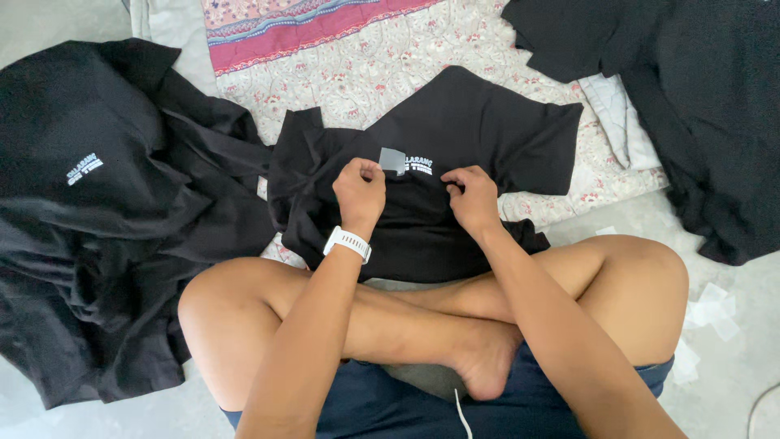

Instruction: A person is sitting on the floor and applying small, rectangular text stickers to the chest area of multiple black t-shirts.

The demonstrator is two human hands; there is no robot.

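I see left hand (359,191) fingers pinching grey sticker (392,160), right hand (471,197) fingers gripping black shirt (455,138) just beside it

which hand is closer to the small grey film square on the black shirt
Left. The left hand touches the grey film square at its lower left edge; the right hand rests apart, further right on the black shirt.

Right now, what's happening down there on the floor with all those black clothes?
A person sits cross-legged with a black T-shirt spread over a floral sheet. The left hand, a white watch on its wrist, pinches a small grey film square at the shirt's white chest print, while the right hand presses the fabric beside it. More black shirts lie heaped on both sides, with peeled scraps on the floor.
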